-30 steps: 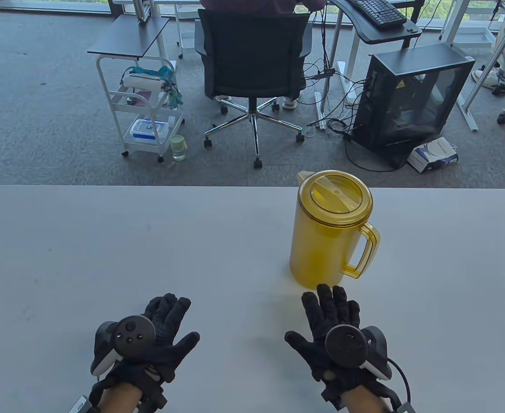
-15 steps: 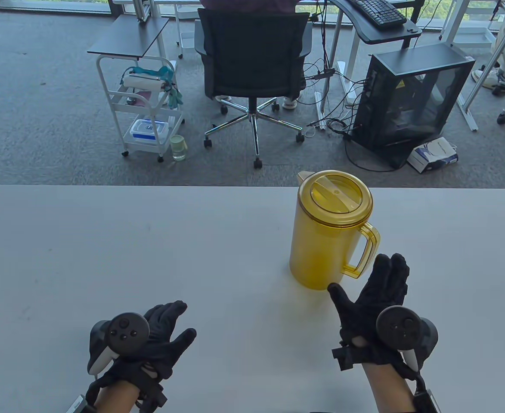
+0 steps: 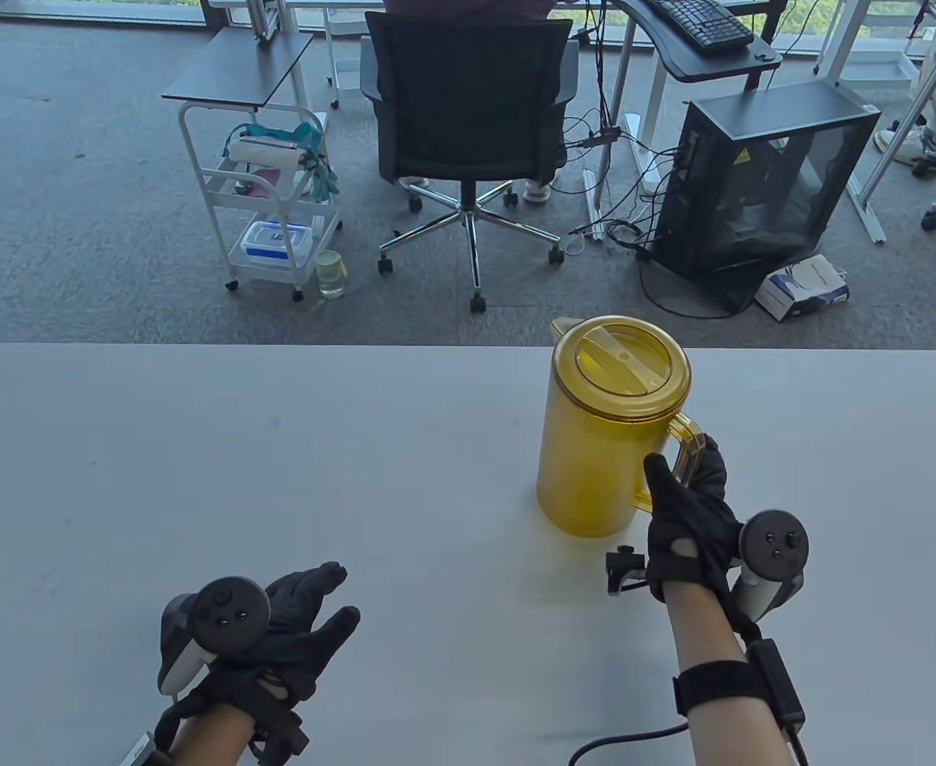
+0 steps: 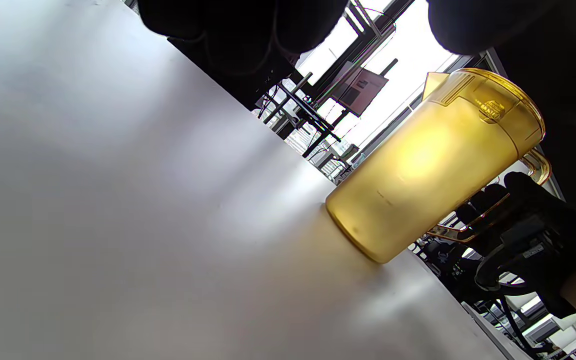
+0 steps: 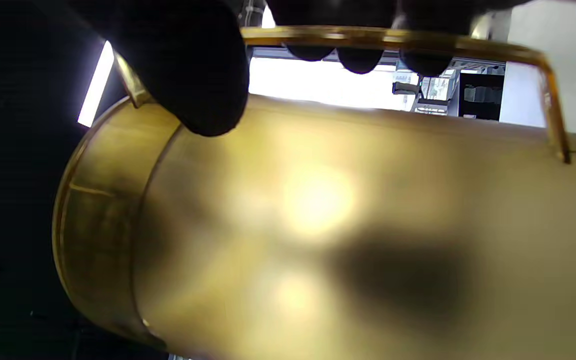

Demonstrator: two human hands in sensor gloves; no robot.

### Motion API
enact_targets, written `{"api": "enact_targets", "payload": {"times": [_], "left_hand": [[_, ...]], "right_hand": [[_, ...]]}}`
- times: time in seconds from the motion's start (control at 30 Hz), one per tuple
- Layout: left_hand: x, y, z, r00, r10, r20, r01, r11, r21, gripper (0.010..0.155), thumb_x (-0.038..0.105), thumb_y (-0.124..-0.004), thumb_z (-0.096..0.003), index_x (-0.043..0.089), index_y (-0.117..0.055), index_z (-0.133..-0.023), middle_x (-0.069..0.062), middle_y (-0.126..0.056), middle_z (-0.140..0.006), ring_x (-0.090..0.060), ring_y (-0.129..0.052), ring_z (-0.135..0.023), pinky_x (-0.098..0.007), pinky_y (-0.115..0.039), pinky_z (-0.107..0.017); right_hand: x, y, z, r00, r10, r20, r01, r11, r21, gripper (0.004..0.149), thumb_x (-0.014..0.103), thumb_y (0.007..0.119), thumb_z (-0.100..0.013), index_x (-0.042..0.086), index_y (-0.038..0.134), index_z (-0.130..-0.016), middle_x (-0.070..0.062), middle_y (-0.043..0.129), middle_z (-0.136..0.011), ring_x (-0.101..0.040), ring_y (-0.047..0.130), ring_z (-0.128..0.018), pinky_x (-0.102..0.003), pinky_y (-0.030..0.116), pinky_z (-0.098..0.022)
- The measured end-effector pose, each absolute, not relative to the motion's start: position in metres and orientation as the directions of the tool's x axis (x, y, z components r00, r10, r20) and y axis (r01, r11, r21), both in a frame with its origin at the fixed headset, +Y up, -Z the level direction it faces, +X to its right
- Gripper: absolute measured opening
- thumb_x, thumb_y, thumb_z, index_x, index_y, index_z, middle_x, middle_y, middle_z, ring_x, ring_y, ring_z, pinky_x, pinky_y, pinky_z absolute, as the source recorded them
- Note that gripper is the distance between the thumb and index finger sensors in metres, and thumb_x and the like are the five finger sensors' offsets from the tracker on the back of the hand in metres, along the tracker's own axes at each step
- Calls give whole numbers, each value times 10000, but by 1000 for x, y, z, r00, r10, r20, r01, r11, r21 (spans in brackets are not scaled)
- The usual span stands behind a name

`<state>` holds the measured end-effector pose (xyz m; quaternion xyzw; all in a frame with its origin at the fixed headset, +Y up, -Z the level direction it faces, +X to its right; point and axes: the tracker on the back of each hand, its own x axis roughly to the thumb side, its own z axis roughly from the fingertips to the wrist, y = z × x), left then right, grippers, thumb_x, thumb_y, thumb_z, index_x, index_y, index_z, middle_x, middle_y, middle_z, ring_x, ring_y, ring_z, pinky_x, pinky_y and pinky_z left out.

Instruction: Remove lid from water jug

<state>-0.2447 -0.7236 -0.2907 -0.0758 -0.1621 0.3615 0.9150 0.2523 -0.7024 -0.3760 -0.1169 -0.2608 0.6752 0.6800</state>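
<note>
A translucent yellow water jug (image 3: 587, 455) stands upright on the white table (image 3: 276, 447), right of centre, with its round yellow lid (image 3: 622, 363) seated on top. My right hand (image 3: 685, 488) grips the jug's handle (image 3: 689, 431): the thumb lies on the near side and the fingers curl through the loop. The right wrist view shows the handle (image 5: 393, 40) with fingertips (image 5: 358, 62) wrapped over it above the jug wall (image 5: 318, 225). My left hand (image 3: 312, 610) rests open at the table's near left, empty, far from the jug (image 4: 428, 165).
Beyond the table's far edge stand a black office chair (image 3: 468, 104), a white wheeled cart (image 3: 264, 199) and a black computer tower (image 3: 763, 183) on the carpet. A cable (image 3: 627, 738) trails from my right wrist.
My right hand moved forward and to the right from the table, turned on edge, and closed round the jug's handle. The left hand stayed almost still. The jug has not moved.
</note>
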Motion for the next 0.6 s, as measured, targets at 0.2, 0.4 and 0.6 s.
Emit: {"api": "enact_targets", "payload": {"times": [0.2, 0.4, 0.6], "left_hand": [[-247, -722, -290, 672, 702, 236, -655, 712, -254, 808, 685, -639, -542, 128, -520, -1115, -254, -645, -1130, -580, -569, -1007, -767, -407, -622], [-249, -722, -291, 662, 714, 229, -667, 700, -255, 804, 681, -640, -543, 125, -526, -1113, -252, -666, -1120, -578, -584, -1001, -766, -413, -621], [-247, -723, -291, 661, 712, 235, -663, 702, -259, 803, 680, -639, -543, 125, -529, -1112, -248, -675, -1116, -575, -594, -998, -764, -418, -622]], "right_hand": [[253, -707, -376, 4, 965, 263, -850, 142, -507, 449, 347, 910, -446, 129, 739, -800, -84, 840, -750, -333, 883, -622, -675, 602, -558], [254, -704, -359, -6, 945, 328, -866, 159, -474, 435, 347, 902, -446, 132, 734, -785, -69, 838, -714, -307, 889, -567, -662, 626, -535], [246, -689, -333, 70, 928, 365, -921, 200, -334, 436, 353, 903, -447, 130, 741, -786, -66, 850, -702, -293, 905, -538, -647, 659, -516]]}}
